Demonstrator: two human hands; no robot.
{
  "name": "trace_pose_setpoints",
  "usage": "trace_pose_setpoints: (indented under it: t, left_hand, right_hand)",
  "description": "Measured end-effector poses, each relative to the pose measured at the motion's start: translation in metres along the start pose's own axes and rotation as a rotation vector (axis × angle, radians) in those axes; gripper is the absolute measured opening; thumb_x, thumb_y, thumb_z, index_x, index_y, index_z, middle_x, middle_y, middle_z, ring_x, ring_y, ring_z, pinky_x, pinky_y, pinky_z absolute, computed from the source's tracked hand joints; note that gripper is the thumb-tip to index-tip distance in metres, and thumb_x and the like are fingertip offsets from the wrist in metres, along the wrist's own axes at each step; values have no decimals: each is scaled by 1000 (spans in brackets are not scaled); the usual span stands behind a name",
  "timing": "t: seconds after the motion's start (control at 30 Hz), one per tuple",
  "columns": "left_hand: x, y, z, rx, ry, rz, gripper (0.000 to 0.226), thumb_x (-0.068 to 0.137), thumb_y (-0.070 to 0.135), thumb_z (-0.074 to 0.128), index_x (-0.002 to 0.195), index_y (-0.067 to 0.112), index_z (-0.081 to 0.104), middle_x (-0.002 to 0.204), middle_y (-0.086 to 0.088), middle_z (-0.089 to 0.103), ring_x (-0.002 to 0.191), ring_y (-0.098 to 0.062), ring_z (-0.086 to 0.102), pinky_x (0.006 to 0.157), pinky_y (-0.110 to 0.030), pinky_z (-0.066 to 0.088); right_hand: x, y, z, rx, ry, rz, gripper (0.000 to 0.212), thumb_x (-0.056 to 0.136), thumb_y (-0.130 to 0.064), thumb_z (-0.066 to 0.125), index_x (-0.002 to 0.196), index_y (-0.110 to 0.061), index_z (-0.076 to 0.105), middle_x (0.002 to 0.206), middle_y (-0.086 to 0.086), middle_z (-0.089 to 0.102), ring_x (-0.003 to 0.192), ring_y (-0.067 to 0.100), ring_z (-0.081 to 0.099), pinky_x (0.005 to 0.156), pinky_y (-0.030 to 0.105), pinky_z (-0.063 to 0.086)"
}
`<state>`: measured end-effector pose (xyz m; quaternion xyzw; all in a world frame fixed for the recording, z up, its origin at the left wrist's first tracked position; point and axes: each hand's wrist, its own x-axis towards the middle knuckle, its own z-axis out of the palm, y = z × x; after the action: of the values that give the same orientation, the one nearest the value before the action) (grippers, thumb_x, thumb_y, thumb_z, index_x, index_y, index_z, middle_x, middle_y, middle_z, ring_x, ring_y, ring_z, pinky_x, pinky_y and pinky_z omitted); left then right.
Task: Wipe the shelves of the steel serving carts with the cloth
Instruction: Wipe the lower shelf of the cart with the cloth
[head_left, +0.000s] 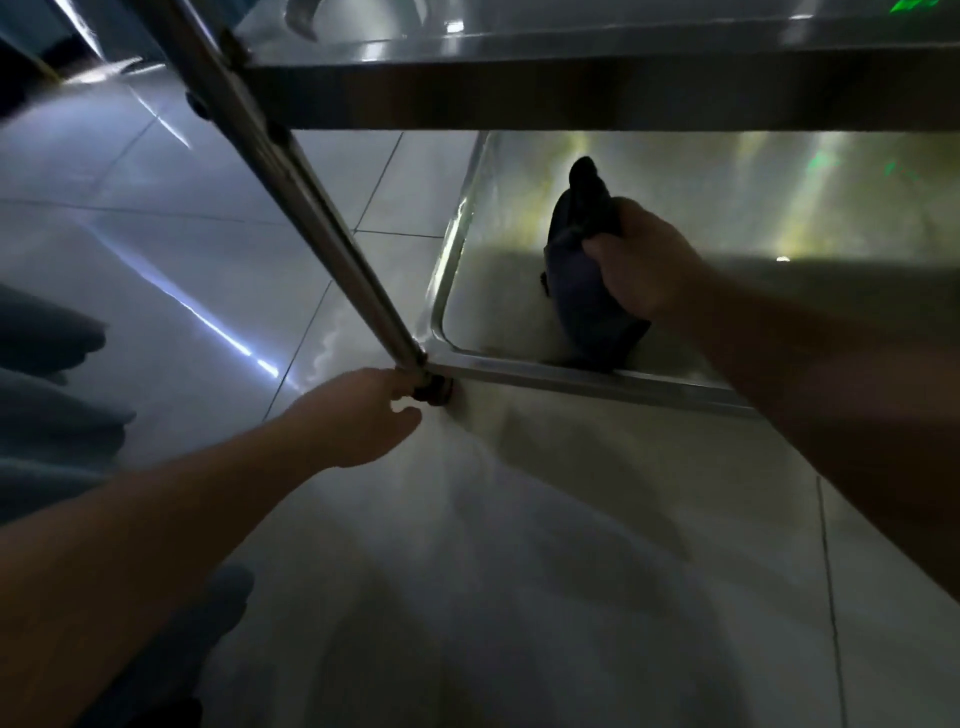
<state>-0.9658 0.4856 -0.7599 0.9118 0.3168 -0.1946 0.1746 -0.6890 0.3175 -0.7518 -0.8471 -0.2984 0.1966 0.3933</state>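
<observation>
At centre right, the right hand (641, 262) clenched the dark cloth (582, 270), which bunched left of its fingers on the lower shelf (498, 291). The left hand (363, 415) seemingly gripped the cart leg (311, 208) at its base.

We're looking at a pretty dim room with a pale tiled floor (218, 171), thin dark grout lines and a bright streak of light (208, 317) glaring off it. Bluish-grey shapes (47, 364) on the left, maybe fabric, too murky to tell.
</observation>
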Motion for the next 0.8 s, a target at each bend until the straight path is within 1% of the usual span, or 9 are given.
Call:
trace_pose_setpoints:
  t: [0.17, 0.23, 0.3, 0.37, 0.47, 0.57, 0.6, 0.7, 0.8]
  left_hand:
    - [19, -31, -9, -306, 154, -87, 85, 86, 70, 70, 152, 21, 48, 140, 3, 61, 123, -19, 61, 92, -37, 55]
    - [26, -30, -14, -502, 272, 13, 72, 81, 73, 72, 139, 33, 55, 130, 11, 64, 118, -7, 62, 96, -34, 55]
    - [31, -19, -14, -687, 383, 115, 56, 78, 67, 74, 125, 42, 56, 116, 17, 67, 109, 2, 64, 90, -22, 54]
    - [39, -7, -12, -929, 461, 200, 50, 83, 49, 80, 125, 32, 59, 109, 14, 70, 104, -1, 68, 83, -19, 57]
    - [53, 8, -9, -1173, 592, 230, 28, 90, 26, 78, 112, 16, 65, 93, 8, 70, 91, -7, 71, 80, -20, 56]
    - [62, 17, -2, -1254, 650, 200, 3, 89, 18, 70, 88, 18, 67, 82, -5, 72, 79, -12, 70, 72, -20, 55]
    - [62, 19, 0, -1277, 650, 178, 8, 88, 16, 67, 82, 19, 65, 76, -8, 71, 73, -15, 69, 67, -21, 54]
    - [64, 19, 4, -1320, 622, 122, 17, 84, 17, 65, 70, 26, 58, 60, -1, 60, 60, -18, 61, 63, -29, 57]
    - [65, 16, 1, -1300, 600, 166, 24, 80, 14, 63, 63, 31, 58, 57, 5, 54, 59, -15, 57, 63, -31, 56]
  right_hand:
    - [40, -20, 59, -60, 72, -8, 55, 101, -44, 44, 150, -21, 40, 133, 15, 62, 113, 37, 60, 84, 36, 37]
    - [46, -29, 91, -146, -72, 5, 55, 101, -49, 41, 151, -25, 38, 144, 16, 54, 130, 41, 52, 96, 43, 40]
    - [41, -37, 123, -416, -288, -131, 55, 105, -47, 32, 156, -27, 34, 164, 11, 33, 152, 40, 24, 120, 54, 22]
    - [29, -45, 143, -615, -384, -335, 61, 106, -46, 31, 163, -24, 22, 172, 7, 12, 157, 38, 4, 125, 57, 7]
    - [2, -39, 142, -691, -466, -565, 59, 108, -39, 36, 163, -25, 21, 173, 2, 9, 157, 39, 6, 125, 58, 14]
    - [-19, -9, 112, -540, -467, -474, 54, 109, -49, 27, 161, -36, 27, 170, -11, 19, 159, 18, 8, 126, 40, 9]
    - [-23, 2, 100, -534, -432, -466, 55, 109, -50, 30, 161, -36, 29, 169, -13, 22, 158, 15, 10, 125, 37, 8]
    - [5, 28, 74, -582, -307, -384, 55, 108, -44, 40, 160, -26, 35, 168, -6, 29, 157, 22, 16, 124, 42, 14]
    - [78, 24, 72, -605, -182, -154, 59, 109, -46, 31, 162, -21, 29, 171, 1, 22, 158, 31, 12, 125, 52, 11]
